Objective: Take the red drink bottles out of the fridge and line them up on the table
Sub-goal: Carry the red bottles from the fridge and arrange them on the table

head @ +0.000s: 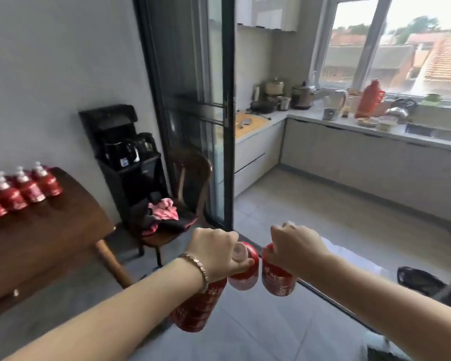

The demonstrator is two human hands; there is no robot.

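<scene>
My left hand [214, 252], with a bracelet at the wrist, is shut on two red drink bottles: one [245, 272] hangs by its neck from my fingers, the other [197, 306] slants down under my wrist. My right hand [296, 247] grips a third red bottle [277, 278] by its top. All three hang over the floor in the lower middle. At the far left, several red bottles with white caps [24, 188] stand in a row on the dark wooden table [42, 238]. The fridge is out of sight.
A wooden chair [190, 175] with pink and black clothes stands right of the table. Behind it is a black water dispenser [126, 155]. A dark-framed glass sliding door [219, 113] opens onto a kitchen with a cluttered counter [349, 121]. A black object [425, 282] lies on the floor at right.
</scene>
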